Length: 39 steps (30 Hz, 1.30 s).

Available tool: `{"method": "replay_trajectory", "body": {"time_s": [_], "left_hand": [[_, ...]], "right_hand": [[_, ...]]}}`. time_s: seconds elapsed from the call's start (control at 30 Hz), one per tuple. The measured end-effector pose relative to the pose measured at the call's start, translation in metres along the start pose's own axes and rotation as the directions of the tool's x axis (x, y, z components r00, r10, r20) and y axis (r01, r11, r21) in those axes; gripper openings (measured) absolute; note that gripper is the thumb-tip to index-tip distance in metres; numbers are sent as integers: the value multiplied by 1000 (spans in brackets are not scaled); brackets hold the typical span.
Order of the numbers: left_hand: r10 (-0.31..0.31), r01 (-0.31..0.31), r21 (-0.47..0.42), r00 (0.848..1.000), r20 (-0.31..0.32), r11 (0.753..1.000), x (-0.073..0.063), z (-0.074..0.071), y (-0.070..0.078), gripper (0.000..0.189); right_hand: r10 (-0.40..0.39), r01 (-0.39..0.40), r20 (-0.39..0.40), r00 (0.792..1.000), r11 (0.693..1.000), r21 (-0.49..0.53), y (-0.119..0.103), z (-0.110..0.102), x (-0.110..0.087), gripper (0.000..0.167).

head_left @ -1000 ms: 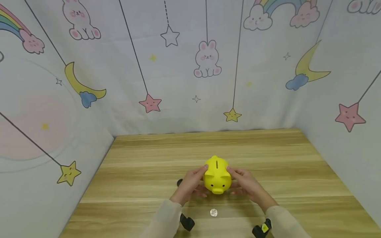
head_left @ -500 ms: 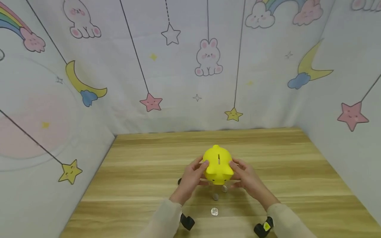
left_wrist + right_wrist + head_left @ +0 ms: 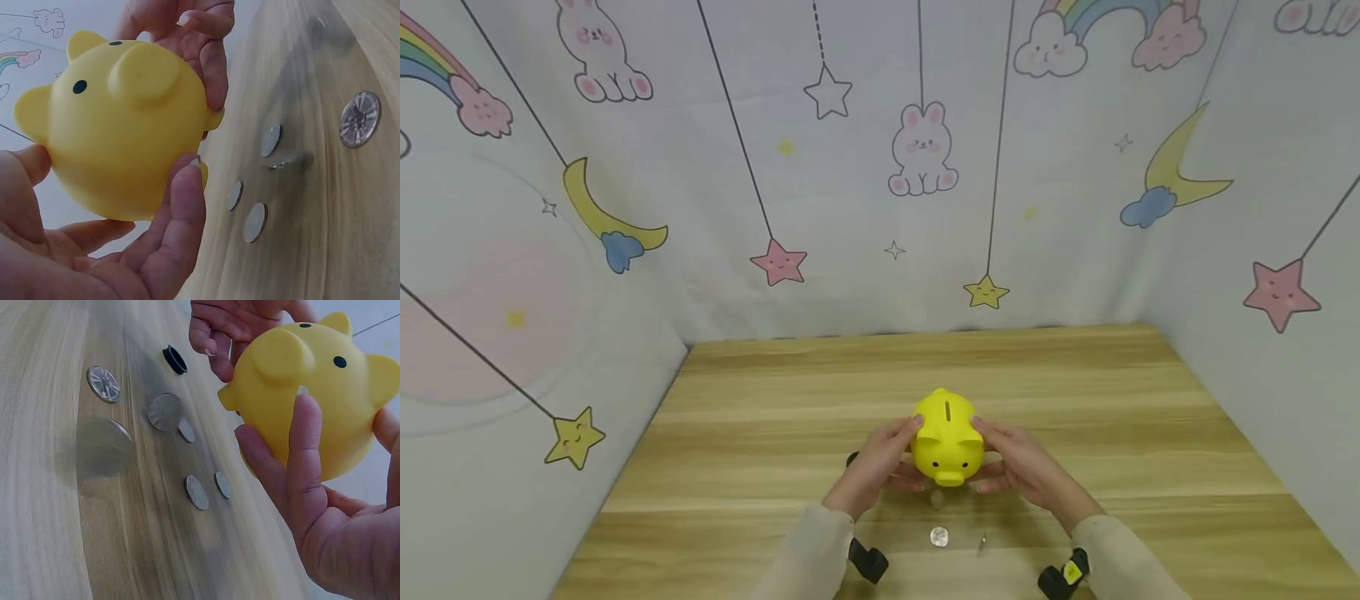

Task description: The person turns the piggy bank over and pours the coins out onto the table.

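Note:
A yellow piggy bank (image 3: 947, 437) is held above the table, its coin slot up and its snout toward me. My left hand (image 3: 878, 462) grips one side, thumb on the upper flank and fingers below. On the other side my right hand (image 3: 1021, 467) grips it the same way. Beneath, silver coins (image 3: 255, 222) lie on the wood in the left wrist view. One coin (image 3: 105, 449) is blurred with motion in the right wrist view. The bank's underside is hidden.
A black round plug (image 3: 175, 360) lies on the wooden table (image 3: 760, 433), partly behind my left hand in the head view. A patterned white cloth (image 3: 850, 183) stands behind the table and along its sides.
The piggy bank rose and tipped snout-down with coins dropping under it, then came back lower with its face showing. Another coin now appears to the right of the front coin.

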<state>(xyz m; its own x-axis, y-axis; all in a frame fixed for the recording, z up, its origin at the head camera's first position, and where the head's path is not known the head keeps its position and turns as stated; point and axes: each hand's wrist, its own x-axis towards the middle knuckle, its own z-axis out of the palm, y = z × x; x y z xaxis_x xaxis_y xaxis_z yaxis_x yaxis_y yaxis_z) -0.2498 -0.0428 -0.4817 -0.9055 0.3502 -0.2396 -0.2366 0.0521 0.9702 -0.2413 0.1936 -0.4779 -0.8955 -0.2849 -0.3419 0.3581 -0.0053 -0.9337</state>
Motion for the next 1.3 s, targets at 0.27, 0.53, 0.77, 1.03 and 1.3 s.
{"method": "replay_trajectory", "body": {"time_s": [0.27, 0.53, 0.77, 1.03, 1.3], "left_hand": [[-39, 39, -1, 999, 15, 999, -1, 0, -8, 77], [-43, 43, 9, 999, 22, 999, 12, -6, 9, 82], [-59, 59, 7, 998, 19, 998, 9, -7, 7, 73], [-167, 167, 24, 986, 21, 986, 3, -3, -3, 77], [-225, 226, 97, 974, -14, 969, 3, 4, -3, 84]], "right_hand": [[40, -41, 33, 999, 999, 12, 7, -2, 0, 82], [46, -47, 67, 997, 999, 6, -16, -9, 7, 82], [66, -66, 67, 996, 998, -1, -11, -9, 11, 83], [109, -116, -49, 993, 981, -154, 2, -2, 4, 89], [162, -177, -77, 984, 945, -273, -4, 4, -2, 89]]}}
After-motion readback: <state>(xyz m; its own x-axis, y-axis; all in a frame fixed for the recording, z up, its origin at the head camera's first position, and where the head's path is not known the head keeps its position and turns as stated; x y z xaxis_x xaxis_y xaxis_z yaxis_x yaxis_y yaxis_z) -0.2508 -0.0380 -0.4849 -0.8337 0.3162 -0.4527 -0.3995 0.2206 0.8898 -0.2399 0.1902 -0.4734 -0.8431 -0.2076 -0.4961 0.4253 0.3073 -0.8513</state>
